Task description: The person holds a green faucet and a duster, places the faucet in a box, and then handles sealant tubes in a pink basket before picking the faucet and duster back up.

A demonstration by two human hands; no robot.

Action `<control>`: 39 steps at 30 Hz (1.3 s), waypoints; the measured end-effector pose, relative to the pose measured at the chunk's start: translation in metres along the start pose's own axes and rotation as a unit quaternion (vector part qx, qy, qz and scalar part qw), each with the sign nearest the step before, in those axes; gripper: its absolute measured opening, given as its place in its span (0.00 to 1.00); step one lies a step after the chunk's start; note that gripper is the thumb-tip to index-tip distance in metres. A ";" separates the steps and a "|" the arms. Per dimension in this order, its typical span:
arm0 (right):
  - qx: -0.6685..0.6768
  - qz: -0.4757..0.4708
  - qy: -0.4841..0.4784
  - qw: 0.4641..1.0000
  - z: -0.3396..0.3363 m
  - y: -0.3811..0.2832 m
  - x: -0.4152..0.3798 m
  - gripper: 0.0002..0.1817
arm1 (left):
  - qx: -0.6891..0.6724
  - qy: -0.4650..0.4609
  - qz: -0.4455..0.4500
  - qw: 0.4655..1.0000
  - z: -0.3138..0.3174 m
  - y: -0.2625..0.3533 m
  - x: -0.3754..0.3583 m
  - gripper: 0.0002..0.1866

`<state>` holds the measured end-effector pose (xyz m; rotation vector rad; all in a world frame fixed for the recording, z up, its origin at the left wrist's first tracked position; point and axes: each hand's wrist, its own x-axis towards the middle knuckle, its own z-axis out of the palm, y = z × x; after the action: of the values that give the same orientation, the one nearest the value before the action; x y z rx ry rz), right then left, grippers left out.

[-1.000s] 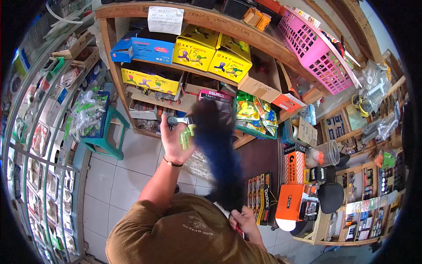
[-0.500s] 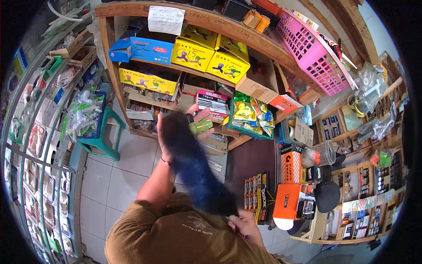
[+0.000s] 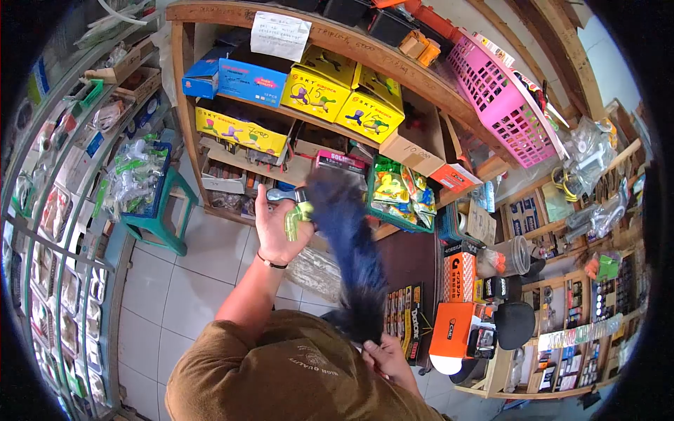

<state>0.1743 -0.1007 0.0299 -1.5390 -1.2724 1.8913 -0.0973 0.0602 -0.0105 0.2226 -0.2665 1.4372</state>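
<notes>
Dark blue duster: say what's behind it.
Behind the duster, a pink box shows above its tip and a brown surface along its right edge. The duster covers the box's lower part and anything directly behind.

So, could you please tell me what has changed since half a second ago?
The dark blue-black feathery duster has swung rightward in view, uncovering the palm of the left hand, where the translucent yellow-green tap has turned from pointing right to down. Nothing was let go; the right hand still holds the duster.

Hardware shop: SKT bibcock boxes (image 3: 319, 90) w/ handwritten nos. on wooden shelves (image 3: 335, 34)
</notes>
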 end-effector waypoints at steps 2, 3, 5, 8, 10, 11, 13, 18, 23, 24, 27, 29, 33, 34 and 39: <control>-0.048 -0.021 -0.035 0.998 -0.002 0.002 -0.001 0.10 | 0.044 -0.023 0.006 0.999 -0.004 -0.004 0.002 0.45; -0.034 -0.030 -0.034 0.998 -0.001 0.008 0.000 0.10 | 0.060 -0.001 0.007 0.998 -0.009 -0.006 0.004 0.47; -0.022 -0.039 -0.033 0.998 0.002 0.008 0.000 0.11 | 0.064 -0.004 0.004 0.998 0.006 -0.004 0.002 0.49; 0.068 0.019 0.039 0.997 0.002 0.002 0.000 0.10 | -0.024 0.076 0.019 0.997 -0.003 -0.005 0.000 0.48; -0.018 -0.051 -0.067 0.996 -0.009 0.021 0.001 0.10 | 0.080 -0.016 0.003 0.997 -0.006 -0.008 0.002 0.47; -0.018 -0.051 -0.065 0.996 -0.006 0.014 0.000 0.10 | 0.083 -0.040 0.005 0.996 -0.009 -0.008 0.003 0.47; 0.036 0.027 0.017 0.999 0.004 -0.005 -0.002 0.09 | 0.062 0.024 0.017 0.998 -0.019 -0.003 0.001 0.48; -0.038 -0.013 -0.037 0.999 0.001 0.002 -0.002 0.09 | 0.084 0.019 0.017 0.996 0.002 -0.008 0.001 0.49; 0.052 0.008 0.028 0.998 0.006 -0.006 0.001 0.10 | -0.059 -0.073 -0.011 0.996 -0.014 0.001 -0.002 0.49; 0.082 -0.014 0.033 0.996 0.007 -0.008 0.001 0.10 | -0.057 -0.073 -0.009 0.996 -0.007 0.000 -0.002 0.49; -0.032 -0.131 -0.122 0.983 -0.003 0.016 0.008 0.09 | 0.052 -0.013 0.019 0.998 -0.001 -0.003 0.000 0.47; -0.008 -0.081 -0.063 0.995 -0.004 0.011 0.006 0.10 | 0.051 0.010 0.026 0.998 0.010 -0.002 -0.003 0.49; 0.042 -0.016 -0.032 0.999 -0.011 0.013 0.007 0.10 | 0.059 0.056 0.041 0.996 0.001 0.001 -0.006 0.47; -0.022 -0.021 -0.066 0.997 -0.015 0.018 0.008 0.10 | 0.067 0.078 0.061 0.993 0.008 -0.001 -0.005 0.47; 0.046 0.044 0.008 0.998 0.003 -0.007 0.002 0.09 | 0.027 0.066 0.029 0.997 0.007 0.002 -0.007 0.48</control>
<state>0.1693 -0.0970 0.0348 -1.5824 -1.1131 1.9587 -0.1004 0.0521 -0.0057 0.1649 -0.1266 1.5102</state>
